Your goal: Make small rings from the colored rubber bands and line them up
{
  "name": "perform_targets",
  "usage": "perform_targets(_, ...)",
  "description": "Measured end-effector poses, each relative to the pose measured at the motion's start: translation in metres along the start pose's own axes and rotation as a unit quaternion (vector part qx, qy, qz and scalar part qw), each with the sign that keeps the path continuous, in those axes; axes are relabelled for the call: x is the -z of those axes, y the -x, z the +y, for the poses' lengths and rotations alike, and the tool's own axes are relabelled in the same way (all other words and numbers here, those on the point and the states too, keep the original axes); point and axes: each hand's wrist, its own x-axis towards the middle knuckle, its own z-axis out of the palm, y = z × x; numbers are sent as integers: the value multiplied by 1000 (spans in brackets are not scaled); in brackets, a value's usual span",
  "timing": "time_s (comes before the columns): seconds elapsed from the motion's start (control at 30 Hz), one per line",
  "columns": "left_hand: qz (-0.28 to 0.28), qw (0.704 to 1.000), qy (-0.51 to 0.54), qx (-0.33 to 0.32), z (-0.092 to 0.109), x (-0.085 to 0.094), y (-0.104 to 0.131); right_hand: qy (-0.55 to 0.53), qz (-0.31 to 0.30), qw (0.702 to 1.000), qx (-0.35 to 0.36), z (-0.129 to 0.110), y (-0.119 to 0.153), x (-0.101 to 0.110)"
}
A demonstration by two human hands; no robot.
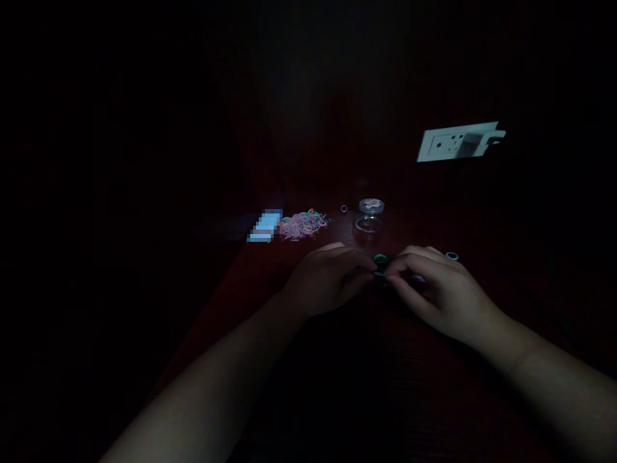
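At the dark red table (289, 270), head view: left hand (332, 276) and right hand (443, 289) pinch a small pale item (380, 274) between their fingertips. Green ring (380, 258) just beyond it; tangled colored bands (303, 225) farther off, beside a lit, pixelated rectangle (266, 226). Clear round container (370, 222) stands right of the bands.

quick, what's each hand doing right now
Left hand: closed, pinching a small bluish band-like piece.
Right hand: closed, pinching its other end.
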Motion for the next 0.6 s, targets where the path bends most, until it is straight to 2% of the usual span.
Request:
perform_targets(0.2,-21,1000,-16,-5,3,-3,1,-7,-17,1000,5,-3,-1,0)
perform_targets(0.6,6,1000,7,-8,3,-7,1,-11,-40,999,-4,-1,-1,1)
